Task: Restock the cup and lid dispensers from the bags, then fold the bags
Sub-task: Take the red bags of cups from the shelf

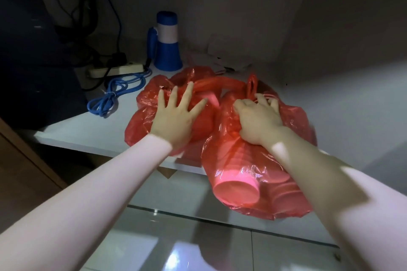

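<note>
1. Closest to me are the person's two bare forearms, reaching forward and down from the bottom corners toward a low white shelf [92, 136].
2. Below them is a glossy tiled floor [198, 248] with bright glare patches.
3. The right bag [253, 174], red and see-through, hangs over the shelf's front edge; a stack of cups [236, 190] shows through the plastic, its flat round end facing out past the edge.
4. The right hand [257, 120] lies on top of this bag with its fingers curled into the plastic near the knotted handles [252, 86], gripping the bag.
5. The left bag [154, 103], also red, sits farther in on the shelf, touching the right bag. What is inside it I cannot tell.
6. The left hand [176, 114] presses on it with fingers straight and spread, holding nothing.
7. Left of the bags, the shelf's corner is bare up to a coiled blue cable [114, 97], which lies near the left edge.
8. Behind the cable is a white power strip [116, 70] with dark plugs and cords running up into the dim back corner.
9. A blue and white megaphone [167, 44] stands bell down just behind the left bag.
10. To the right, the shelf runs on bare beside the right bag, under an overhanging white board.
11. A dark shape fills the left side.
</note>
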Demonstrator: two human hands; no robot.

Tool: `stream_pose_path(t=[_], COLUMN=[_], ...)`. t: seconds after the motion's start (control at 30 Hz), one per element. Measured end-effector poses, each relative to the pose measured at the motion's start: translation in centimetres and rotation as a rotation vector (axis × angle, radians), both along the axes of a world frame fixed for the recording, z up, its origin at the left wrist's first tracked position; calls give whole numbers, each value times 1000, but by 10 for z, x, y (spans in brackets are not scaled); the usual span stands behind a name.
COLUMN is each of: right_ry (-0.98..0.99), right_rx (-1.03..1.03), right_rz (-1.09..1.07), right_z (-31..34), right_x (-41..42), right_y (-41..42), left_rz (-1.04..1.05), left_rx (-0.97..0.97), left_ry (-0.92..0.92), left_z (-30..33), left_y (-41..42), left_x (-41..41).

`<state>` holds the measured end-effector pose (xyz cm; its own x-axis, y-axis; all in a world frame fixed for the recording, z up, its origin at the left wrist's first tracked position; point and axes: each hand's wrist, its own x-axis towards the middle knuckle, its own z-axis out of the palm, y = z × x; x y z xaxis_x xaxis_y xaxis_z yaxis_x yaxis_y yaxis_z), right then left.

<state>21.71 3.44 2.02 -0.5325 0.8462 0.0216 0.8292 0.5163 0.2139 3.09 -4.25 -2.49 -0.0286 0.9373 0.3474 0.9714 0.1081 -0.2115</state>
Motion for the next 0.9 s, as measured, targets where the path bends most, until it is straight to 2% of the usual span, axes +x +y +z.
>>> stream_pose_path(t=[0.2,0.33,0.4,0.5,0.6,0.7,0.77,0.9], right_ry=[-168,-142,-100,-78,-29,36,0,-4], right_rx=[85,120,170,204,205,234,236,171], right_rz=[72,97,144,253,282,171,58,98], right_z=[7,15,15,5,2,11,18,33], right_x=[0,2,13,38,57,60,63,73], right_y=[-5,-5,-10,-28,-45,-59,-68,-97], left_rz=[132,20,4,2,-98,-169,-181,-195], left_rx=[-229,-97,-86,-87,90,128,99,112], left_ry=[-87,-19,36,24,57,15,7,17], left_z=[-1,0,1,7,20,29,36,54], left_y=[11,-6,-17,-36,-61,-83,-98,-128], left_x=[2,11,17,25,38,50,55,61])
